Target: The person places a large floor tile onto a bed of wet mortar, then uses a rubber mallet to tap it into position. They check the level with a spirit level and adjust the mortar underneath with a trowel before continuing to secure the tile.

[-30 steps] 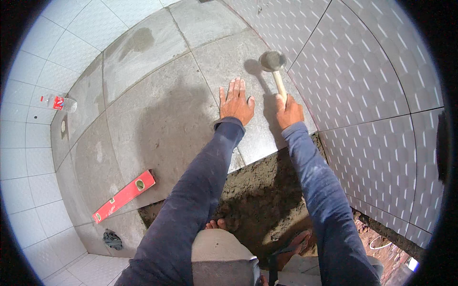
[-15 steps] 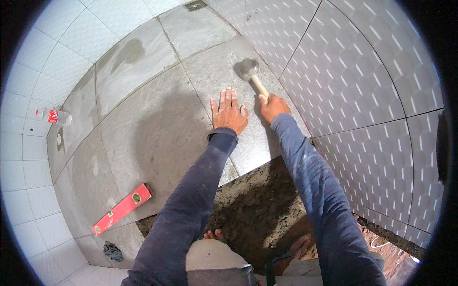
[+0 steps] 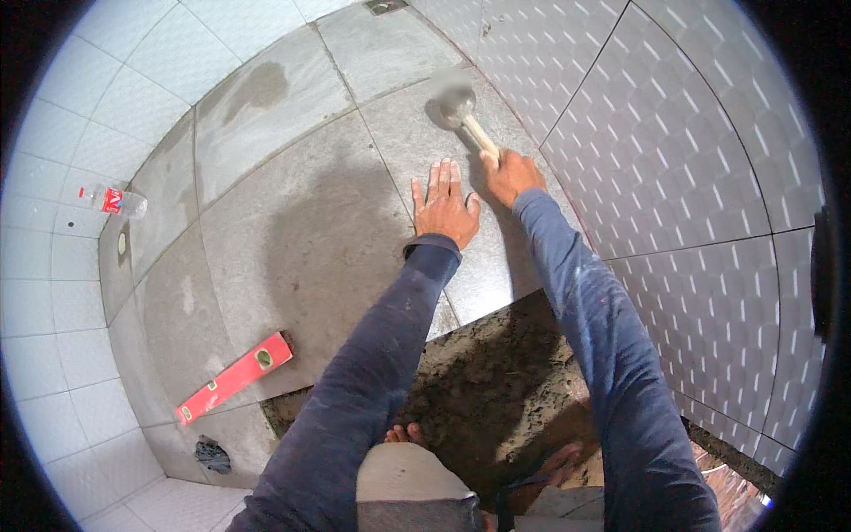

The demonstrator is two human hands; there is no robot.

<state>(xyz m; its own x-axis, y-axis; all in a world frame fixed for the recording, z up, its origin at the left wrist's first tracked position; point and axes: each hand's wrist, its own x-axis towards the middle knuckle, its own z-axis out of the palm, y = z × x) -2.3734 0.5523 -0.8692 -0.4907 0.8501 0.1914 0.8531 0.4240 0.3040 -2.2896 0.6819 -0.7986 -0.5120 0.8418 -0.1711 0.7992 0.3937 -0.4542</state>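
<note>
1 mallet (image 3: 474, 128) with a pale handle and a blurred greyish head slants over 1 grey floor tile (image 3: 488, 250), head toward the far end; contact is unclear. The tile lies flat, brightest by its near edge.

1. The mallet (image 3: 464, 115) has a handle (image 3: 481, 136) of pale wood, which looks matt to me.
2. The floor tiles (image 3: 324, 230) are grey, matt and a little rough, like stone.
3. The wall tiles (image 3: 687, 177) at the right look patterned and glossy.
4. The mortar (image 3: 492, 372) is rough and crumbly.
5. The sleeves (image 3: 377, 346) are matt blue cloth.
6. The bottle (image 3: 131, 205) is of clear, glossy plastic.
</note>
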